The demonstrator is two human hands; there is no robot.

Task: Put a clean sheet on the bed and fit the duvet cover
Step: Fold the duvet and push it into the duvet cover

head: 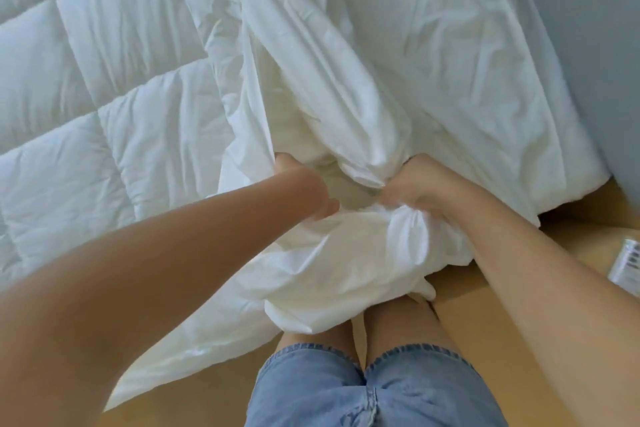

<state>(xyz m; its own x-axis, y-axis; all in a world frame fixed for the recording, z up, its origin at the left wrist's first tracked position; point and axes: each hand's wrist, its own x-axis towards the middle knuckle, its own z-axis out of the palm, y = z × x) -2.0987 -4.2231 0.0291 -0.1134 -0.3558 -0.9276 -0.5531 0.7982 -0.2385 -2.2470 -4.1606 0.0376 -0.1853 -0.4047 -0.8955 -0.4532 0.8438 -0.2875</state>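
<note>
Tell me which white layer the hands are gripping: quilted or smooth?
The smooth one, the cover. Both the left hand and right hand bunch it; the quilted duvet lies flat, untouched.

The bed [540, 163] stands against a grey-blue wall [588, 28], its corner near the person's legs. A white quilted duvet [86, 73] lies spread across it, stitched in puffy squares. Crumpled white duvet cover [346, 87] fabric lies over the duvet's right part and spills off the edge. On the yellowish wooden floor [561, 218] beside the bed lies a small printed label [627, 262].
</note>
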